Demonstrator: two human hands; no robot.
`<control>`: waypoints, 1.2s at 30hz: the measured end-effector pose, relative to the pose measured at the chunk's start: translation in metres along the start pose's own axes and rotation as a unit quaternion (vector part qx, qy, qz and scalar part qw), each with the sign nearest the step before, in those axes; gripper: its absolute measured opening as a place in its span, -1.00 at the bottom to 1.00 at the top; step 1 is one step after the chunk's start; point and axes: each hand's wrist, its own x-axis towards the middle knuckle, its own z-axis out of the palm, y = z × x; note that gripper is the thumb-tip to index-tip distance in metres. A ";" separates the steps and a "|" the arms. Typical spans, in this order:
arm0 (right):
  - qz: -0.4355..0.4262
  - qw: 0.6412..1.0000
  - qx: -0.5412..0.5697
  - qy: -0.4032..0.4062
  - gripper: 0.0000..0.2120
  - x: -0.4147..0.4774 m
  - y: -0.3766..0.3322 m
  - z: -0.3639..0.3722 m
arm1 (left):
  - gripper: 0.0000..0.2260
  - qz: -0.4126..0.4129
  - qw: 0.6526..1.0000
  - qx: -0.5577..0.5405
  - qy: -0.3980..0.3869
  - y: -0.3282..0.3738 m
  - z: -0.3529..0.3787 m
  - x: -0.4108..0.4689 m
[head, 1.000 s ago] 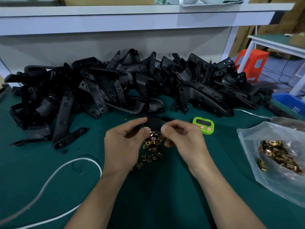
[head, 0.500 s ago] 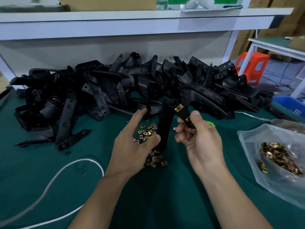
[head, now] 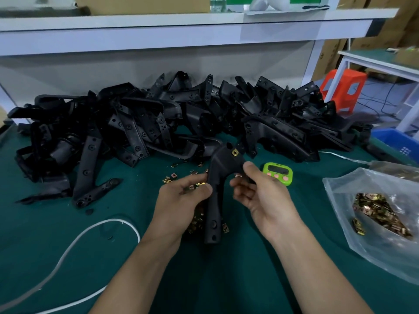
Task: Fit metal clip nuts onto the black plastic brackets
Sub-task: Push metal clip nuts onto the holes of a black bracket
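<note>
We see left hand (head: pixel 181 200) gripping a black bracket (head: pixel 214 211) by its shaft, right hand (head: pixel 260 196) pinching its upper branch. The bracket is upright over the middle of the bench (head: pixel 45 223), with one clip nut (head: pixel 234 152) seated near its top. Loose clip nuts (head: pixel 173 175) beneath; bracket pile (head: pixel 136 123) along back edge; clip-nut bag (head: pixel 340 184) at right edge.

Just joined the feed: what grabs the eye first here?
A sprawling heap of black plastic brackets fills the back of the green mat. At centre, the left hand and right hand hold one black plastic bracket, a brass-coloured metal clip nut on its top end. A clear plastic bag of clip nuts lies at right.
</note>
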 end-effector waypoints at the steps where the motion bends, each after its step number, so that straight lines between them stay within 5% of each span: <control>1: -0.003 1.000 0.009 -0.028 -0.84 0.000 0.000 -0.001 | -0.86 -0.014 1.000 -0.021 0.009 0.001 0.002 0.000; 2: -0.001 0.998 0.013 -0.057 -0.95 -0.002 0.000 0.000 | -0.89 -0.023 0.999 -0.032 0.016 0.001 0.005 -0.002; 7: 0.009 0.976 -0.148 -0.158 -0.69 -0.010 0.000 0.001 | -0.98 -0.028 0.999 -0.039 0.004 0.007 0.015 -0.010; 12: -0.061 0.962 -0.238 -0.118 -0.58 -0.030 -0.017 -0.006 | -0.89 0.013 0.997 0.071 -0.025 0.026 0.011 -0.010; 17: -0.136 0.950 -0.262 -0.105 -0.58 -0.053 -0.049 -0.027 | -0.68 0.034 0.995 0.009 -0.097 0.055 0.040 -0.003; 23: -0.180 0.940 -0.283 -0.068 -0.62 -0.073 -0.071 -0.054 | -0.71 0.098 0.978 0.036 -0.179 0.069 0.073 -0.016; 28: -0.162 0.936 -0.314 -0.017 -0.62 -0.081 -0.070 -0.068 | -0.83 0.022 0.988 0.008 -0.150 0.063 0.085 -0.022; 31: -0.156 0.886 -0.434 0.043 -0.74 -0.079 -0.056 -0.058 | -0.89 0.026 0.991 0.037 -0.129 0.050 0.086 -0.026; 36: -0.235 0.716 -0.652 0.087 -0.68 -0.065 -0.023 -0.030 | -0.90 0.020 1.000 0.013 -0.017 0.027 0.073 -0.026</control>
